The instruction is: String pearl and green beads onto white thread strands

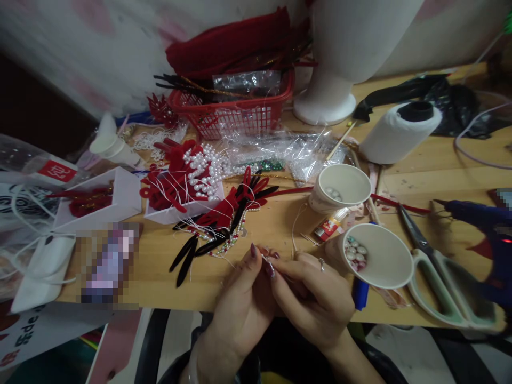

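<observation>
At the table's front edge my left hand [246, 298] and my right hand [314, 296] meet, fingertips pinched together. Something small and pale sits between them, too tiny to name. Just right of my right hand stands a paper cup [386, 264] holding pearl beads [355, 253]. Behind it is a second paper cup [354, 184] with a few pale beads inside. A small bottle with a red label [327, 228] lies between the cups and my right hand. Beyond my left hand lie red and black fuzzy-stem pieces [218, 216] with bead strings and white threads.
Scissors [434, 266] and a blue glue gun [486, 213] lie at right. A thread cone [400, 133] stands behind the cups. A red basket [244, 114], a white stand [324, 104] and clear bags line the back. White boxes [128, 194] and a blurred-out phone [110, 264] are left.
</observation>
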A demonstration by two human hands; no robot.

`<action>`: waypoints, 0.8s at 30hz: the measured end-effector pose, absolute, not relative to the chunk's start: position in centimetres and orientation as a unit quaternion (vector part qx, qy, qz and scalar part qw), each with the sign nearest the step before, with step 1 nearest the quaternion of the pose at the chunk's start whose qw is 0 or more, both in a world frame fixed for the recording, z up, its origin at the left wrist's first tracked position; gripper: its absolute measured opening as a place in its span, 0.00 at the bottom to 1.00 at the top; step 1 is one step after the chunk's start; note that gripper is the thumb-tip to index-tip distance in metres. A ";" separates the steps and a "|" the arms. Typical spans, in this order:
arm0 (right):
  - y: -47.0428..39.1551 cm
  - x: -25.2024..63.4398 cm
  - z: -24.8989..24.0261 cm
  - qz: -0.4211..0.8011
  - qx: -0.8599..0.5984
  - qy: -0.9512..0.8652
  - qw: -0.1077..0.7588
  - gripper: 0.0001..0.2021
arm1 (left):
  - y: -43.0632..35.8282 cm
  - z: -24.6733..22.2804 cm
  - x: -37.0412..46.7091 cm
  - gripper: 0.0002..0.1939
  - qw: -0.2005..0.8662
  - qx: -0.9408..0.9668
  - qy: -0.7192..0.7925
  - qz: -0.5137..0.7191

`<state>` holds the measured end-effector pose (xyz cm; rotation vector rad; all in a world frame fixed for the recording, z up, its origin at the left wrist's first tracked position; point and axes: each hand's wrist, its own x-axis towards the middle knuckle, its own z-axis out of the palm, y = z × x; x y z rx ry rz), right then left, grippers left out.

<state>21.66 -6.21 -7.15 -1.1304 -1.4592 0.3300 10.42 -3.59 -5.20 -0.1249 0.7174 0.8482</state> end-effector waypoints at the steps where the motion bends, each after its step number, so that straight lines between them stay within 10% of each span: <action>1: -6.2 21.7 -7.1 0.143 -0.487 -0.625 0.593 0.07 | -3.7 -5.2 10.4 0.16 0.839 -0.041 0.354 0.411; 24: -6.2 21.9 -6.9 0.229 -0.484 -0.640 0.551 0.08 | -3.5 -8.4 8.2 0.04 0.487 0.531 0.412 0.558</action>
